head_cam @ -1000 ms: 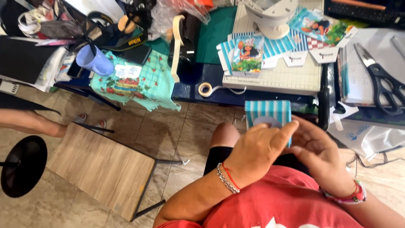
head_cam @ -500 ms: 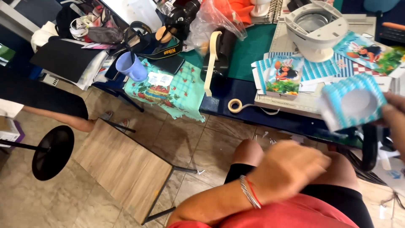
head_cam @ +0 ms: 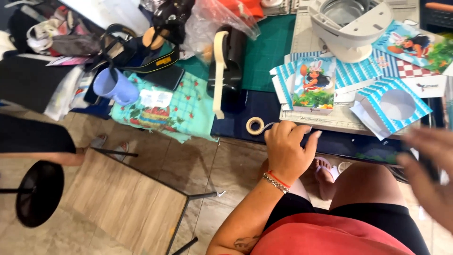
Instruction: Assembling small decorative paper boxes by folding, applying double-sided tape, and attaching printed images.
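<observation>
While resting curled and empty at the table edge (head_cam: 302,141), left hand (head_cam: 288,153) nearly touching small tape roll (head_cam: 255,125): light, stiff ring, best pinched across rim. Right hand (head_cam: 432,174) blurred, grip unreadable.

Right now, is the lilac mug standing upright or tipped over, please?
Upright: the lilac mug stands on its base by the green patterned cloth, its open mouth facing up.

Bare dark table edge (head_cam: 283,141) lies open between tape roll (head_cam: 255,125) and striped box (head_cam: 394,106).
</observation>
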